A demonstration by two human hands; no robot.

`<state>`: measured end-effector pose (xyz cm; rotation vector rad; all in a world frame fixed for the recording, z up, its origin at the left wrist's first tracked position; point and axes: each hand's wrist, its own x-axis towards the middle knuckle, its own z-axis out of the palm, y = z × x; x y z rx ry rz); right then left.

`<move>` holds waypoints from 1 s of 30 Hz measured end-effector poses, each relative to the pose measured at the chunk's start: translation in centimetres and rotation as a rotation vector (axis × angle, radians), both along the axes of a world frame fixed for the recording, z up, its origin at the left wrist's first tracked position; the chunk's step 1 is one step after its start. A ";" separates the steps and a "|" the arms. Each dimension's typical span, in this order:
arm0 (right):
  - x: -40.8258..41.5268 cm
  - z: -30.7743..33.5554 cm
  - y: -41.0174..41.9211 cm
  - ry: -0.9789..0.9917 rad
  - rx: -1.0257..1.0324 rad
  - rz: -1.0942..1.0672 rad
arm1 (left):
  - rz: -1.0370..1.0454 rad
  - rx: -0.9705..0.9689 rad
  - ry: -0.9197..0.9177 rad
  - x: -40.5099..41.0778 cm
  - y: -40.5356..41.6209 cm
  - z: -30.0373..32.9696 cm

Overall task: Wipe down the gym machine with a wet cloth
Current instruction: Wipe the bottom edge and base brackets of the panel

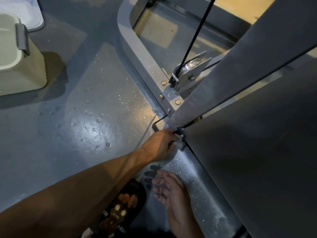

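The wiping step looks under way low on the grey painted steel gym machine [214,93]. Beside its small dark bracket [181,134], the left hand [161,145] curls round a pale wet cloth [177,143], mostly hidden and blurred. Below the bracket, the right hand [169,188] hangs relaxed with fingers spread, holding nothing. Next, probably rubbing along the dusty speckled base rail [192,176] below the bracket.

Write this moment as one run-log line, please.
left hand: presses cloth on machine bracket | right hand: open, idle | bucket: floor, upper left
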<state>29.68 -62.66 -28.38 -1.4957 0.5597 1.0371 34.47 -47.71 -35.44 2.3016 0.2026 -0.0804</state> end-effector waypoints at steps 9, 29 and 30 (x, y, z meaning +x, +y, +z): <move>-0.3 0.1 -0.4 -0.003 -0.017 -0.001 | 0.085 0.088 -0.014 0.6 -0.9 -0.6; 0.0 -0.2 -0.2 -0.041 -0.004 -0.035 | 0.759 -0.394 0.136 0.7 4.2 1.0; 0.0 -0.3 -0.3 -0.044 -0.005 -0.035 | 0.755 -0.353 0.092 0.7 4.3 1.1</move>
